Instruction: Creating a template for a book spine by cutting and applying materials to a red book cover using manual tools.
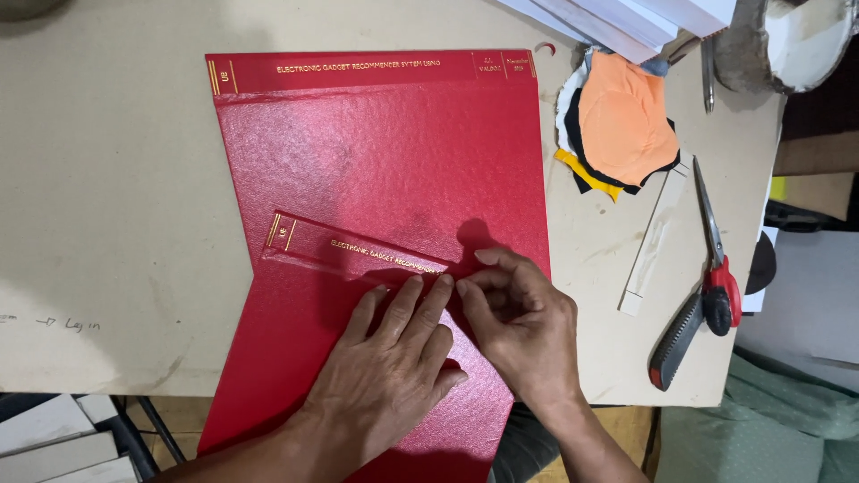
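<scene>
Two red textured book covers lie on the work table. The upper red cover (385, 152) lies flat with a gold-lettered spine band along its top edge. A second red cover (295, 358) lies tilted over its lower part, its gold-lettered spine strip (349, 250) running diagonally. My left hand (394, 367) presses flat on the tilted cover, fingers spread toward the strip's right end. My right hand (514, 317) pinches at that same right end of the strip, thumb and fingers together on its edge.
The beige table (107, 224) has a pile of orange, black and yellow cloth scraps (622, 125) at the right. Red-handled scissors (716, 259) and a black-handled knife (676, 344) lie near the right edge, beside a pale card strip (653, 241). White paper stacks (626, 18) sit at the top.
</scene>
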